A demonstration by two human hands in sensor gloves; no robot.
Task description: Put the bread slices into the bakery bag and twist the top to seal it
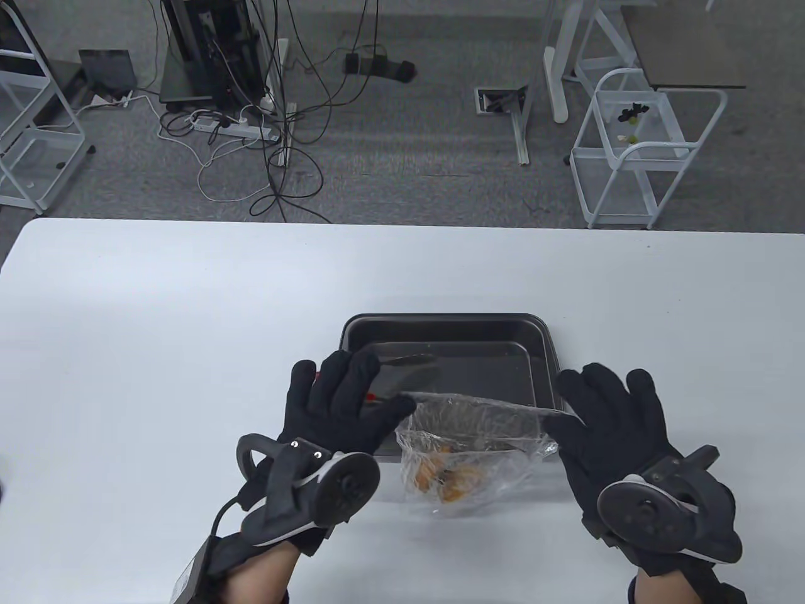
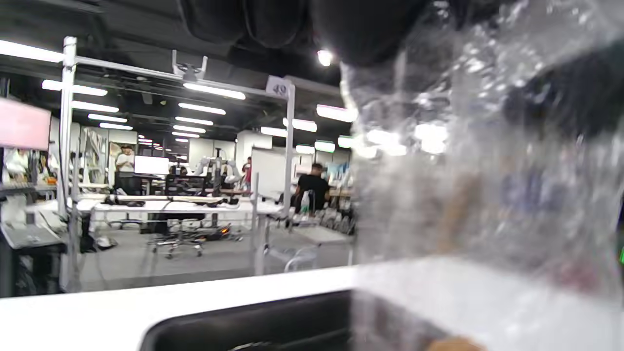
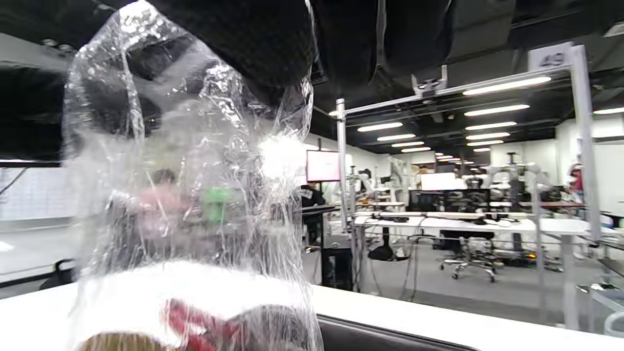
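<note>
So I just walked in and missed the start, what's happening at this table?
A person in sensor gloves holds a clear bakery bag up by its top, the left hand and right hand each pinching an end of the rim. Bread slices already sit at the bottom. The dark tray lies behind it. The top isn't twisted yet.

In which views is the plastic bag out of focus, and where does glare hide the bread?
Table view: sharp; the bakery bag shows the bread slices clearly, with mild sheen on the tray. Left wrist view: the bag is close and blurred, ceiling lights glare through it; the bread is barely readable. Right wrist view: wrinkles glint, the bag is soft, the background is sharper.
</note>
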